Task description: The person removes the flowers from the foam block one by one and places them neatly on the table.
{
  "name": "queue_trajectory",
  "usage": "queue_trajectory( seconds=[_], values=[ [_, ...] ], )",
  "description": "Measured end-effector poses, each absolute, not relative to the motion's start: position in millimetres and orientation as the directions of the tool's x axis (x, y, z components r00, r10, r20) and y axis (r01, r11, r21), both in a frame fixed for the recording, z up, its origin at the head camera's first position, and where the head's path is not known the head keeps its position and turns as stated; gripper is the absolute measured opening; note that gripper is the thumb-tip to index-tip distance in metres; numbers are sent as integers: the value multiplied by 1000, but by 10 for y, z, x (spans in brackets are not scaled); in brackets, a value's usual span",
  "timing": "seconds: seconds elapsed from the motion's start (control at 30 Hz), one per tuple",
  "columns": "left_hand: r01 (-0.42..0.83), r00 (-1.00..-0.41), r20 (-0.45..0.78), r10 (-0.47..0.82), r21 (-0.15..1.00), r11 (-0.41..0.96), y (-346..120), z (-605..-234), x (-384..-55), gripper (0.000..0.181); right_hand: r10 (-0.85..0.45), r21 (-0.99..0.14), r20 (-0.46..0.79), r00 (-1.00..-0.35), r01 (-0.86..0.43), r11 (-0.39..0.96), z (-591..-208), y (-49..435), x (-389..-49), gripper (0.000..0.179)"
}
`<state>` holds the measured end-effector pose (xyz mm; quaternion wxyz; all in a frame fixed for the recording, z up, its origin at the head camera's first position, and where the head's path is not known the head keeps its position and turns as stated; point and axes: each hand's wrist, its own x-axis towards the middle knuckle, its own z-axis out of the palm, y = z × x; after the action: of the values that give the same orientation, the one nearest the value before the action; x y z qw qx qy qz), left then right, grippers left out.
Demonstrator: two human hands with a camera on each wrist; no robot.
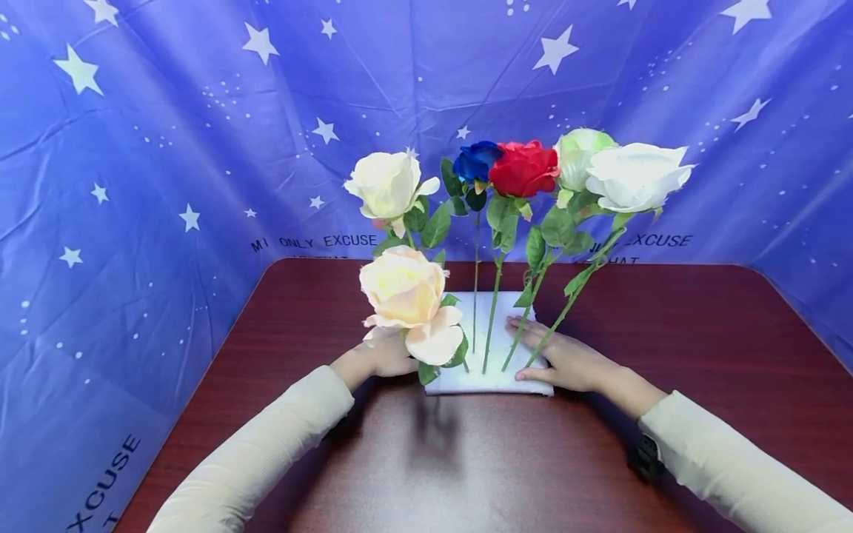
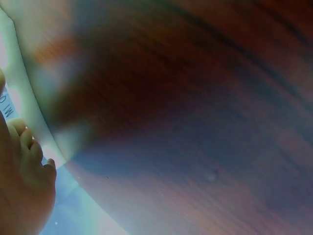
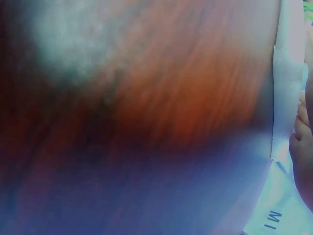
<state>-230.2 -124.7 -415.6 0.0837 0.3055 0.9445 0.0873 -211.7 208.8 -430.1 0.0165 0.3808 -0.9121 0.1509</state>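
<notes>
A white foam board (image 1: 500,318) lies on the table with several long-stemmed roses standing in it. My right hand (image 1: 566,363) rests on its right side, fingers stretched over the top and thumb near the front edge. At the left side is my left hand (image 1: 383,355), partly hidden behind a peach rose (image 1: 403,289). In the left wrist view, its fingers (image 2: 32,147) lie at the board's edge. A cream rose (image 1: 385,185) stands behind the peach one. Toward the right rise a blue rose (image 1: 474,161), a red rose (image 1: 524,169), a pale green rose (image 1: 581,159) and a white rose (image 1: 636,178).
The dark red wooden table (image 1: 533,459) reaches back to a blue curtain (image 1: 220,148) printed with stars and lettering. A black band (image 1: 646,459) shows under the right sleeve. Tall blooms lean outward above both hands.
</notes>
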Motion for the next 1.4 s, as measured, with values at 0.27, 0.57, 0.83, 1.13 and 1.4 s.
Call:
queue_trajectory(
  seconds=[0.27, 0.57, 0.83, 1.13, 1.4],
  values=[
    [599, -774, -88, 627, 221, 770, -1165, -4104, -2331, 57, -686, -277, 153, -711, -697, 661, -4280, 2166, -2157, 82],
    [654, -745, -100, 660, 83, 752, -921, -4199, -2464, 61, -704, -309, 214, -677, -731, 609, -4308, 2367, -2208, 79],
    [671, -725, -117, 679, 104, 734, -643, -4232, -2555, 63, -725, -281, 338, -600, -800, 531, -4332, 2637, -2288, 77],
    [678, -724, -154, 673, 25, 735, -293, -4231, -2675, 67, -727, -235, 417, -545, -838, 493, -4335, 2925, -2345, 78],
    [701, -707, -192, 681, -55, 711, -11, -4220, -2727, 71, -690, -207, 450, -567, -818, 537, -4347, 3133, -2306, 70]
  ],
)
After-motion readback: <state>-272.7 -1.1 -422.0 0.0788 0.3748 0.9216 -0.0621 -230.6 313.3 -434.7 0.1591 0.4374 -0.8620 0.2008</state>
